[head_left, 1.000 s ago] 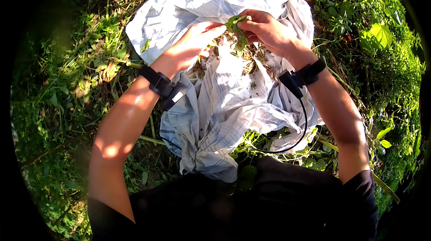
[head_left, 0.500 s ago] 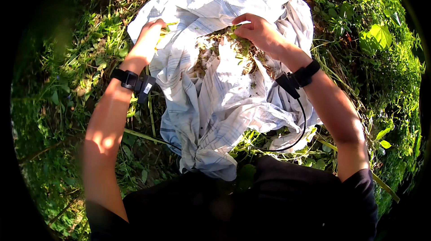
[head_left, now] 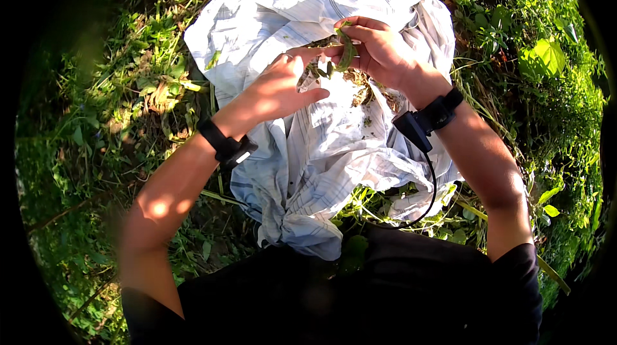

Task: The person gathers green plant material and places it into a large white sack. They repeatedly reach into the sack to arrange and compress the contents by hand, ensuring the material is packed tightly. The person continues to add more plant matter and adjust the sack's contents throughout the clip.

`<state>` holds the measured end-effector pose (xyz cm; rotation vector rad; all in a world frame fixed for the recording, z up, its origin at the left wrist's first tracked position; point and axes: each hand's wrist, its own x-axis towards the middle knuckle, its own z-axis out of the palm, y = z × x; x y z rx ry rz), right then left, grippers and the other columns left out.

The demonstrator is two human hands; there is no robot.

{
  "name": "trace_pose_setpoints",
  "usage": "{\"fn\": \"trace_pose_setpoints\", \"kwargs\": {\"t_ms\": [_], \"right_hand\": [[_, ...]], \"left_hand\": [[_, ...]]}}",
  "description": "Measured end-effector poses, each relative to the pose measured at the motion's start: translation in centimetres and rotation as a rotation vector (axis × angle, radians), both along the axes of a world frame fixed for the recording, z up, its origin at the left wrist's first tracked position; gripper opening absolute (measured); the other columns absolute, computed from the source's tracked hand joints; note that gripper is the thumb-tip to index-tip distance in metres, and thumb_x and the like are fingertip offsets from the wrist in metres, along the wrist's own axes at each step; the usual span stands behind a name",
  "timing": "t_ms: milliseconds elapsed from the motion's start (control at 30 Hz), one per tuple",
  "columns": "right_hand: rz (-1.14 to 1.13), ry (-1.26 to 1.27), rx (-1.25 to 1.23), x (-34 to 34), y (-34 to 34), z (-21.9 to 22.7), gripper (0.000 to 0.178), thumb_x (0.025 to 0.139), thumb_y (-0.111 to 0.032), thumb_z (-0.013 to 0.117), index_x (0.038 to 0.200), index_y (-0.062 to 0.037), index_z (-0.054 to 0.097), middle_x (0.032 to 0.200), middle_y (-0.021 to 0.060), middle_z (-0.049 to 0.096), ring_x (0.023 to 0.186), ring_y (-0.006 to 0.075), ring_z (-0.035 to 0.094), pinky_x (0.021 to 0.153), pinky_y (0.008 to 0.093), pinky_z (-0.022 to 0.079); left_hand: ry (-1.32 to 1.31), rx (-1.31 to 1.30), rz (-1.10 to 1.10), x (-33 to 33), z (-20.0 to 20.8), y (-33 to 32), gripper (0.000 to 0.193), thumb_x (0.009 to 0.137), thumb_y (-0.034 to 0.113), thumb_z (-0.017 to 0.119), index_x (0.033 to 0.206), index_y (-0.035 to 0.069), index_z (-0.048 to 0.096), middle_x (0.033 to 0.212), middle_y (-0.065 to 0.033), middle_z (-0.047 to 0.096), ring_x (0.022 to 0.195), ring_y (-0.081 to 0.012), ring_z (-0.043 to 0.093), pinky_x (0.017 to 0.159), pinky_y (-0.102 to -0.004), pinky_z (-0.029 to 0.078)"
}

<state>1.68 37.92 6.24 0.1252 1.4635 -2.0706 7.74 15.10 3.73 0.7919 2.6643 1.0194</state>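
A curved green piece of plant [head_left: 347, 52], a leaf or a pod, hangs from the pinched thumb and fingers of my right hand [head_left: 384, 52]. My left hand [head_left: 283, 84] reaches in from the left, thumb spread apart from its stretched fingers. Its fingertips come up to the green piece; whether they touch it I cannot tell. Under both hands lies a crumpled white striped cloth [head_left: 283, 7], with dry plant bits [head_left: 360, 91] heaped in its middle, partly hidden by the hands. A small green leaf-like piece [head_left: 213, 60] lies on the cloth's left side.
Grass and low weeds [head_left: 148, 81] surround the cloth, with a broad bright leaf [head_left: 549, 55] at the right. Black straps with small devices sit on both wrists; a black cable [head_left: 432, 184] loops down from the right one [head_left: 424, 123].
My left hand has left the cloth's left side and moved right to the middle, its fingers opening out. A green piece now shows where it was. The green piece in my right hand shows more fully.
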Motion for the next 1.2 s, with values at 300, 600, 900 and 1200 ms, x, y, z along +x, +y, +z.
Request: {"fn": "trace_pose_setpoints", "kwargs": {"t_ms": [300, 600, 900, 1200], "right_hand": [[-0.136, -0.156, -0.037, 0.4, 1.6, -0.5, 0.008, 0.101, -0.006, 0.056, 0.101, 0.0003, 0.06, 0.076, 0.0021, 0.048, 0.058, 0.0096, 0.04, 0.047, 0.0261, 0.031], [0.063, 0.823, 1.214, -0.6, 19.2, -2.4, 0.017, 0.093, -0.011, 0.057, 0.103, -0.0005, 0.067, 0.08, 0.0154, 0.065, 0.07, 0.024, 0.063, 0.065, 0.0364, 0.049], [0.237, 1.186, 1.675, -0.4, 21.1, -4.3, 0.028, 0.087, -0.009, 0.062, 0.114, -0.0057, 0.069, 0.111, 0.0123, 0.069, 0.109, 0.0337, 0.064, 0.093, 0.0459, 0.052], [0.508, 1.348, 1.137, -5.2, 2.7, -14.8, 0.027, 0.086, -0.014, 0.064, 0.111, -0.0021, 0.067, 0.111, 0.019, 0.068, 0.103, 0.0373, 0.066, 0.088, 0.0472, 0.055]], "left_hand": [[0.041, 0.03, 0.07, -1.1, -3.8, 4.9, 0.015, 0.099, 0.016, 0.061, 0.105, 0.003, 0.066, 0.099, -0.0171, 0.067, 0.096, -0.0383, 0.064, 0.085, -0.0463, 0.051], [0.191, 0.013, 0.181, -6.6, -4.8, 3.2, 0.021, 0.099, 0.02, 0.062, 0.112, 0.005, 0.069, 0.109, -0.0151, 0.068, 0.103, -0.0367, 0.066, 0.092, -0.0424, 0.052], [-0.099, -0.355, 0.062, -9.3, -7.4, 2.8, 0.056, 0.085, -0.006, 0.054, 0.138, 0.011, 0.06, 0.14, -0.018, 0.059, 0.133, -0.0346, 0.054, 0.117, -0.043, 0.038], [-0.219, -0.33, 0.021, -9.0, -12.4, -2.4, 0.056, 0.086, 0.001, 0.056, 0.142, -0.002, 0.053, 0.137, -0.0235, 0.06, 0.123, -0.0356, 0.061, 0.103, -0.0394, 0.049]]}}
